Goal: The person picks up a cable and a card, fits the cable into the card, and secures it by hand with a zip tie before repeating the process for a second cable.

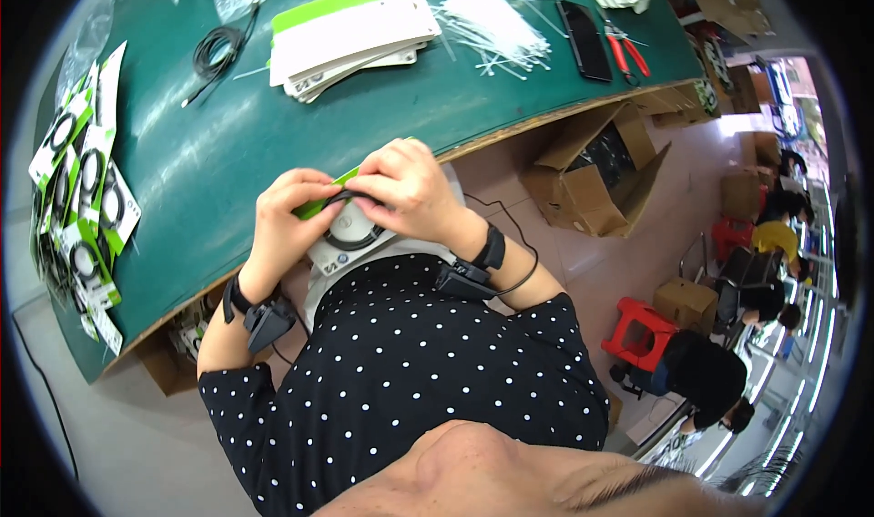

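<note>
A black coiled cable lies against a white and green packaging card at the table's near edge, close to my body. My left hand pinches the coil and the card at their upper left. From the right, my right hand pinches the top of the coil, its thumb and fingertips close to those of the left. What lies directly beneath the fingertips is hidden. Black straps with small dark boxes sit on both my wrists.
Farther back lie a stack of cards, a loose cable coil, white cable ties, a phone and red-handled pliers. Carded cables pile up at left. An open carton and red stool stand right.
</note>
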A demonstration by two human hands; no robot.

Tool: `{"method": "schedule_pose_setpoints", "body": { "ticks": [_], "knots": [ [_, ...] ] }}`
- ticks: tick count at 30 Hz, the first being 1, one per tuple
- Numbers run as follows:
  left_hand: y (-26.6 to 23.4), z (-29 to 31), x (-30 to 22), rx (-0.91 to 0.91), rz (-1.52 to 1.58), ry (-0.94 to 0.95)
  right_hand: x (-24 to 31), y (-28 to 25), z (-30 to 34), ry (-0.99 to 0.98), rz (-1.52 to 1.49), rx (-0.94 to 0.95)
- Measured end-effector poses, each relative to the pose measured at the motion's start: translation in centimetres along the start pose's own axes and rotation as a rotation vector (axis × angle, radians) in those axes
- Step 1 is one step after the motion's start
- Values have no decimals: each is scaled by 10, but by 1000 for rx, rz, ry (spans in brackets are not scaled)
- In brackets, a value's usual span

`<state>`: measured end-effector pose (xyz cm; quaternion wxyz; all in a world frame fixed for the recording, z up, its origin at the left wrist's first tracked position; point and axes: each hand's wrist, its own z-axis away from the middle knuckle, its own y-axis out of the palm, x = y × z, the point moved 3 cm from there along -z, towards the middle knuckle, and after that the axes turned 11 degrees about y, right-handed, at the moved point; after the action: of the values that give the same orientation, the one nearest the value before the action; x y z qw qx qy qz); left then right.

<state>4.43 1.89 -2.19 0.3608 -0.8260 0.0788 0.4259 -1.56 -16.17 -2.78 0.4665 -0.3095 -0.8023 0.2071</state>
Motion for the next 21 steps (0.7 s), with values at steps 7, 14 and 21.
{"method": "schedule_pose_setpoints", "body": {
  "ticks": [7, 14, 21],
  "knots": [
    [2, 20, -10, 74, 297, -265, -6, -46, -8, 56, -171, 19],
    [13, 21, -24, 206, 327, -253, -105, -106, -39, 289, 431, -239],
    [24, 26, -27, 267, 346, -205, -147, -101, -55, 395, 659, -111]
  ]
}}
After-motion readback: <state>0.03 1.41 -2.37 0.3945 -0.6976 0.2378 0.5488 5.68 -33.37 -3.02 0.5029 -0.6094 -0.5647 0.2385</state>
